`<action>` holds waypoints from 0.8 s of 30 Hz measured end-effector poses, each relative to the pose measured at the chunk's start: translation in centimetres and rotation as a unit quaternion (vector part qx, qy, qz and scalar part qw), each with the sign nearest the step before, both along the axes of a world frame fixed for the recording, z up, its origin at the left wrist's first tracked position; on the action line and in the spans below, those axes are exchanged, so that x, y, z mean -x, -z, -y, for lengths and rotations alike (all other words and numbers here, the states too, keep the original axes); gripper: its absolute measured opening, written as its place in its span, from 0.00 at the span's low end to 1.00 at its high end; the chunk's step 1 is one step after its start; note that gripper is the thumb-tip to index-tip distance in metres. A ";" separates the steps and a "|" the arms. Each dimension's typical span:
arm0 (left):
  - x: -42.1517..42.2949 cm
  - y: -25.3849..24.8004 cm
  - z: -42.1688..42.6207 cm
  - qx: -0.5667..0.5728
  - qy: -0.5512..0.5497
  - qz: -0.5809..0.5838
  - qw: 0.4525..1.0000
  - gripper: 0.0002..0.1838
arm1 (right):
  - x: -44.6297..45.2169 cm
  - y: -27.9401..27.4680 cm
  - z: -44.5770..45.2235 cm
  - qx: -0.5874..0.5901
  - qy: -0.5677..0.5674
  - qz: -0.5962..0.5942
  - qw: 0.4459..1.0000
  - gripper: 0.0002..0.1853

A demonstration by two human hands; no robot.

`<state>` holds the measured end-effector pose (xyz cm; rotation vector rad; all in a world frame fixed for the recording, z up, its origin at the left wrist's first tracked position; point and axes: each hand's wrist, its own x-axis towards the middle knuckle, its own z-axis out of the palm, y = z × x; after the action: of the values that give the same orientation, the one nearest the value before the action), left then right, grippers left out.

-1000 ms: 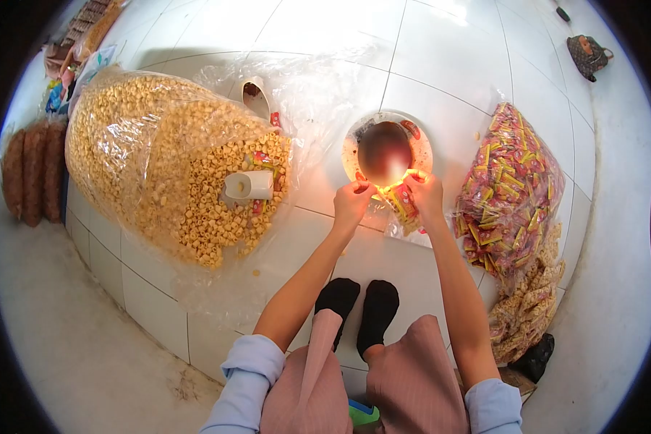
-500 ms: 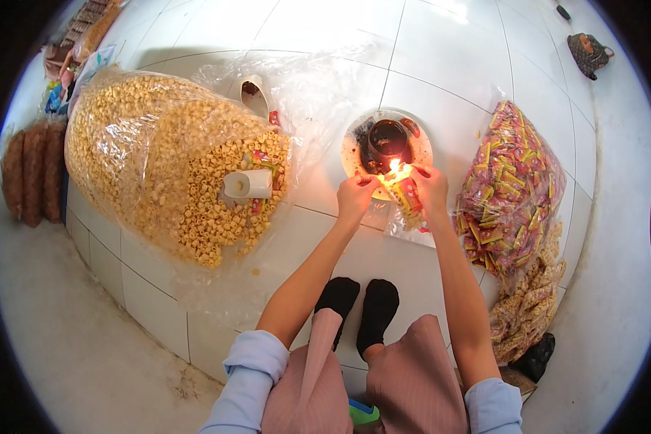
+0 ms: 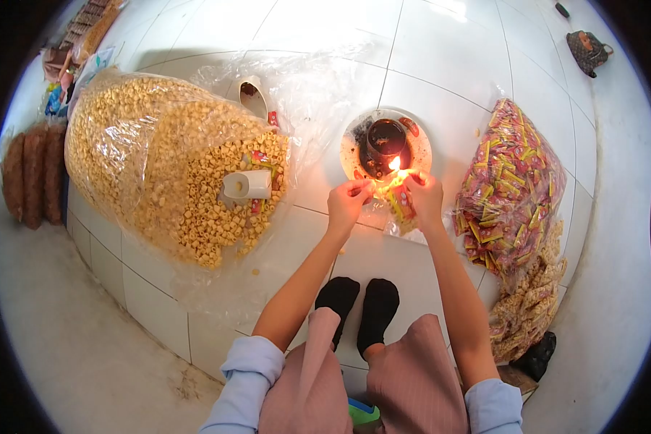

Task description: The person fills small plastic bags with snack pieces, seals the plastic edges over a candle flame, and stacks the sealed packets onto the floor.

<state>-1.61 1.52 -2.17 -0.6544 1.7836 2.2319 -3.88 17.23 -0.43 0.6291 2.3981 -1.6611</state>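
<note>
Both my hands are at a small lit flame on the near rim of a dark cup. The cup stands on a sooty white plate. My right hand pinches the top edge of a small clear snack packet with red and yellow print, which hangs just below the flame. My left hand is closed in a pinch at the packet's other top corner; its fingertips partly hide the film there. Under the packet lies clear plastic on the floor.
To the left lies a big clear bag of yellow ring snacks, with a white scoop on the snacks. Another white container lies behind. At right is a bag of red and yellow sachets beside more bagged snacks.
My left hand has moved slightly left and down, away from the flame. My right hand has shifted a little down and left, and the packet's top edge looks more stretched.
</note>
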 end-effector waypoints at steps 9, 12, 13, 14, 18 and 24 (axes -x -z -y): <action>-3.8 -6.9 1.2 0.307 0.208 -0.271 0.888 0.06 | -5.8 -6.1 -0.6 -0.195 -0.205 -0.314 0.906 0.07; -4.0 -7.3 1.3 0.327 0.205 -0.311 0.869 0.06 | -5.2 -5.4 -1.4 -0.223 -0.288 -0.325 0.872 0.10; -3.9 -7.6 1.4 0.325 0.203 -0.310 0.870 0.06 | -4.8 -5.3 -2.0 -0.213 -0.272 -0.335 0.877 0.10; -4.0 -7.8 1.5 0.320 0.201 -0.309 0.873 0.06 | -4.5 -5.2 -2.5 -0.203 -0.255 -0.343 0.881 0.10; -3.6 -7.6 1.6 0.294 0.185 -0.311 0.885 0.06 | -3.8 -5.9 -4.0 -0.183 -0.154 -0.298 0.924 0.09; -3.2 -8.0 2.1 0.272 0.212 -0.307 0.887 0.05 | -3.5 -5.6 -2.1 -0.127 -0.319 -0.302 0.889 0.10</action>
<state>1.54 -0.57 5.87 0.4222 2.5704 1.7275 -0.42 19.34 5.18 -0.7216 2.7837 -1.3703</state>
